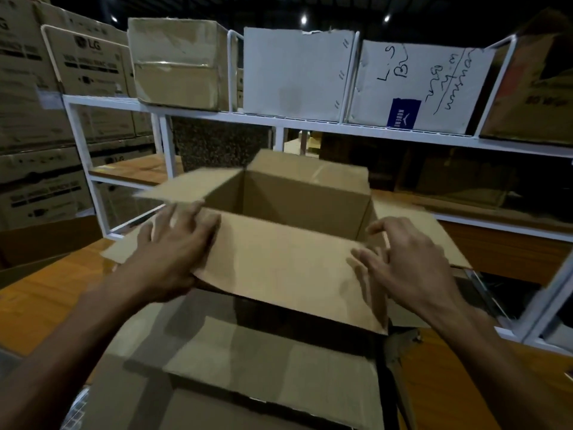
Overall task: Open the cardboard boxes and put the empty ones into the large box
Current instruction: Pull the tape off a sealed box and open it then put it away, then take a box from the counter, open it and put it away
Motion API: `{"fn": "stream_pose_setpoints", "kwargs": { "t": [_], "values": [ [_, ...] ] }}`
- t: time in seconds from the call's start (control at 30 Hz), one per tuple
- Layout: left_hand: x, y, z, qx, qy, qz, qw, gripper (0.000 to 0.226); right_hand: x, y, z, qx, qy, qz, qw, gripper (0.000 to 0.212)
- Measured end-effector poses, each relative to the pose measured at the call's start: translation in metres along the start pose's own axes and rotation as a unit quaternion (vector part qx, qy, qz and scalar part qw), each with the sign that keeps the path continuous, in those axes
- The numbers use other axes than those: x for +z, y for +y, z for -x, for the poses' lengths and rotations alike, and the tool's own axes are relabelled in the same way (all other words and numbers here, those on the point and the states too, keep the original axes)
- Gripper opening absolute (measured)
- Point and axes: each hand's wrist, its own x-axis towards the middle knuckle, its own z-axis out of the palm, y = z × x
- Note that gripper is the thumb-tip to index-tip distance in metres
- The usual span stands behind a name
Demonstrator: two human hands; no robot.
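Currently the step in hand is the opening of one box (288,231): all four of its flaps stand out and the inside looks empty as far as I can see, though the floor of it is hidden behind the near flap (279,268). The box sits in front of me, below the white shelf (198,114), just above and behind a larger brown box (235,367) whose open flaps fill the bottom of the view.

My left hand (173,252) lies on the left end of the near flap, fingers spread and nearly straight, pressing the board down. My right hand (400,262) is at the right corner, fingers spread and loosely bent; motion blur keeps me from telling whether they touch the card or hover just over it.

I judge the opening nearly complete. The next move calls for a grip on two opposite sides of the box, a lift, and a lowering into the larger box, if that is the large one meant.
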Motion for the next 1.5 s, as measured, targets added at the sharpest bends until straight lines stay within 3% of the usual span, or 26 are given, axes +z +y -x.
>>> {"fn": "stream_pose_setpoints", "kwargs": {
  "t": [0.07,0.13,0.3,0.47,0.6,0.73,0.9,1.07,1.37,1.5],
  "values": [
    [0.008,0.009,0.006,0.027,-0.105,-0.033,0.994,0.108,0.003,0.001,0.007,0.006,-0.051,0.009,0.999,0.041],
    [0.015,0.022,0.012,0.054,-0.151,-0.013,0.987,0.106,0.005,0.003,0.015,-0.004,-0.069,-0.001,0.998,0.036],
    [0.043,0.051,0.012,0.084,-0.063,0.084,0.991,0.084,0.007,0.014,0.037,0.009,-0.071,-0.115,0.991,0.033],
    [0.077,0.094,0.017,0.102,0.022,0.169,0.980,0.069,0.018,0.032,0.074,0.024,-0.057,-0.159,0.985,0.041],
    [0.107,0.138,0.022,0.168,0.114,0.237,0.950,0.066,0.018,0.058,0.115,0.074,-0.032,-0.183,0.980,0.039],
    [0.122,0.200,0.026,0.225,0.144,0.309,0.913,0.057,0.009,0.097,0.174,0.157,-0.009,-0.188,0.970,0.032],
    [0.140,0.294,0.044,0.294,0.122,0.372,0.872,0.056,-0.011,0.152,0.263,0.337,-0.028,-0.202,0.919,0.036],
    [0.155,0.384,0.062,0.370,0.103,0.318,0.867,0.058,-0.050,0.212,0.332,0.472,0.023,-0.180,0.863,0.043],
    [0.157,0.576,0.098,0.430,0.029,0.293,0.854,0.072,-0.127,0.323,0.425,0.506,0.131,-0.117,0.844,0.042],
    [0.163,0.646,0.110,0.459,-0.001,0.274,0.845,0.068,-0.157,0.372,0.455,0.522,0.157,-0.104,0.832,0.040]
  ]
}}
